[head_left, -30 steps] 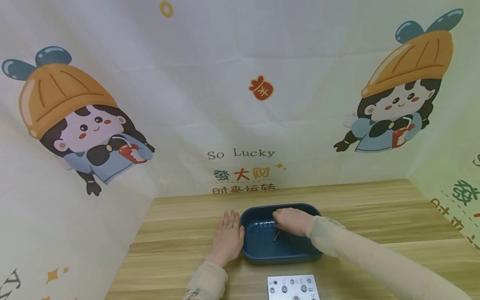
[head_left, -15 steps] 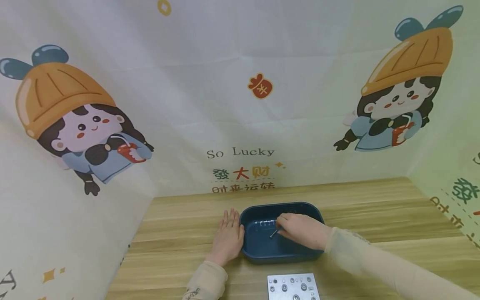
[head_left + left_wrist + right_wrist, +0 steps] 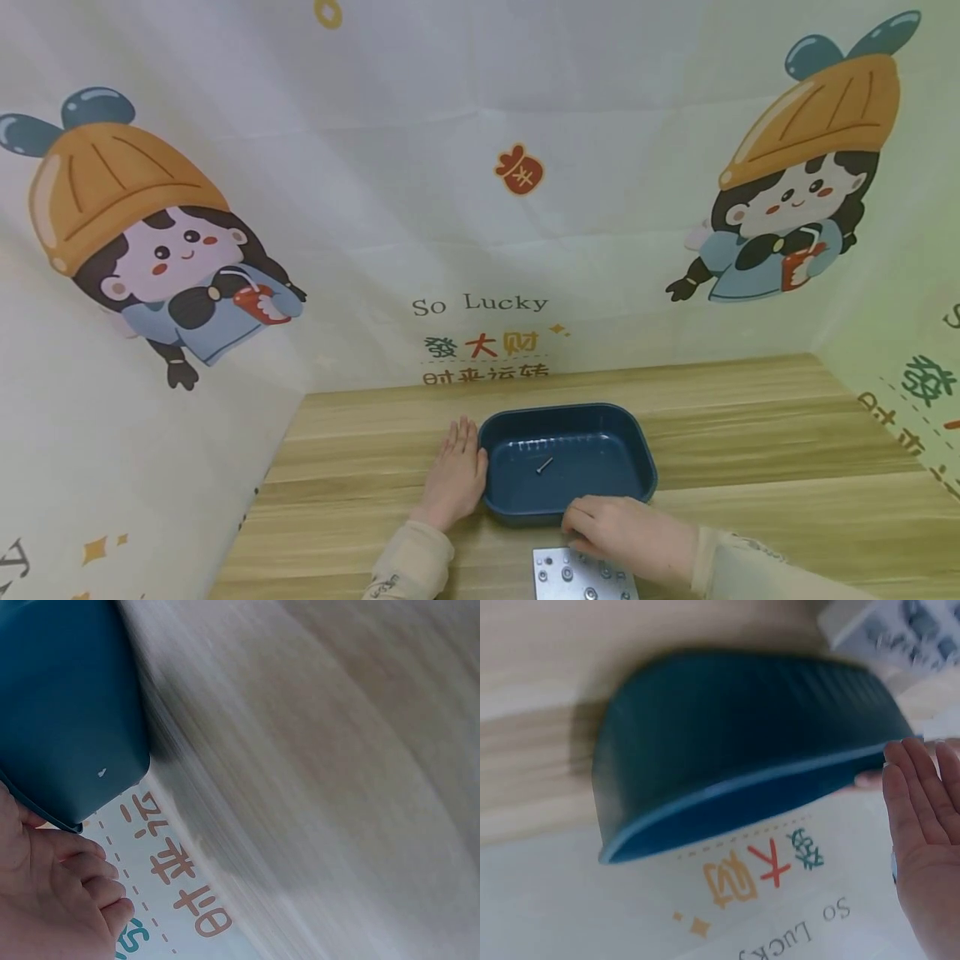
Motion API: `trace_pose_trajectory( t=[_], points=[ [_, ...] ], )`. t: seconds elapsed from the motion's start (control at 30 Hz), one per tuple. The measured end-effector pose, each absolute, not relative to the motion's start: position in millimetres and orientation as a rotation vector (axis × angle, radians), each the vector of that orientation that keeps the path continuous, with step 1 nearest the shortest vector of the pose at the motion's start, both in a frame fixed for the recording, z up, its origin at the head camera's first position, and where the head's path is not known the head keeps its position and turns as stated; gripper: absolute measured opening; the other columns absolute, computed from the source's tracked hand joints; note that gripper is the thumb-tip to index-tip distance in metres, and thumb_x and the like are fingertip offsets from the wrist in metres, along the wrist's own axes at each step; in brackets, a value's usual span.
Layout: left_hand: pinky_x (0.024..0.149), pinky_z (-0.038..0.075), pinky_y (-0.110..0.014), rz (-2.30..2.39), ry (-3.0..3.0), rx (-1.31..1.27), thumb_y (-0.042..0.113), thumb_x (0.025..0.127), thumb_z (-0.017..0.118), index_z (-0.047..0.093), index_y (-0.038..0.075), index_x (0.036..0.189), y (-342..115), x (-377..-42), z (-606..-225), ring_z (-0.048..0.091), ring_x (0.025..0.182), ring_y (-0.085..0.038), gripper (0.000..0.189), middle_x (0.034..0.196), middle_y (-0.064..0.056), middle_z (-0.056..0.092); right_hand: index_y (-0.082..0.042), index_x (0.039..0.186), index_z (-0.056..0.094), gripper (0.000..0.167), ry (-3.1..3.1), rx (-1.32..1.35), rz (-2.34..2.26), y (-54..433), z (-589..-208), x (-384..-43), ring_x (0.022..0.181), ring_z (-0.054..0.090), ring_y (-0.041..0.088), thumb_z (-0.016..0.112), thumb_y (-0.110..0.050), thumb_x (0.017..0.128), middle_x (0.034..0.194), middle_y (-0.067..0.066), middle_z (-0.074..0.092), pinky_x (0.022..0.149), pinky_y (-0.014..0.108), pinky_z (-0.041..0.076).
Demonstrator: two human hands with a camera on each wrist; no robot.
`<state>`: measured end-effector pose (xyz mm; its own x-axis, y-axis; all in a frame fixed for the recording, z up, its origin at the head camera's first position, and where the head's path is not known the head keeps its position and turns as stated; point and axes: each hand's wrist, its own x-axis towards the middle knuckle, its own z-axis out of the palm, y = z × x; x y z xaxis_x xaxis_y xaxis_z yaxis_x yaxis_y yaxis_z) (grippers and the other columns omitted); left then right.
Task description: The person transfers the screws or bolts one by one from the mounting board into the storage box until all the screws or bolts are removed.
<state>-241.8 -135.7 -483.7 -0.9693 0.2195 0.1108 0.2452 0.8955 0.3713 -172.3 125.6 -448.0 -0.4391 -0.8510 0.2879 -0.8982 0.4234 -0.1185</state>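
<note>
The right hand (image 3: 630,535) is now out of the blue tray (image 3: 525,497), at its near rim, fingers fairly straight; the bolt (image 3: 544,466) (apparently placed) lies inside. The left hand (image 3: 453,473), fingers straight, touches its left wall.

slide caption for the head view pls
Left hand against a blue tray with one screw inside, right hand by a metal plate.

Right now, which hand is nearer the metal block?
The right hand: in the head view it covers part of the metal block; the left hand touches the blue tray.
</note>
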Motion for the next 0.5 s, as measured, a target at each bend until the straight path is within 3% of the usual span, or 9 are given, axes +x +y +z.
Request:
trace_pose_trajectory(
  t=[0.5],
  points=[
    [0.119,0.028,-0.052,-0.596,-2.995,-0.369,0.02,0.105,0.037,0.035,-0.015,0.145,-135.1,-242.7,-485.2,0.028,0.146,-0.043,0.053,0.154,-0.031,0.031,-0.014,0.098,0.066,0.005,-2.555,1.572,0.3,129.1,-474.1,-164.2,0.089,0.061,0.0,0.066,-0.015,0.093,0.095,-0.008,0.066,0.074,0.012,0.051]
  ],
)
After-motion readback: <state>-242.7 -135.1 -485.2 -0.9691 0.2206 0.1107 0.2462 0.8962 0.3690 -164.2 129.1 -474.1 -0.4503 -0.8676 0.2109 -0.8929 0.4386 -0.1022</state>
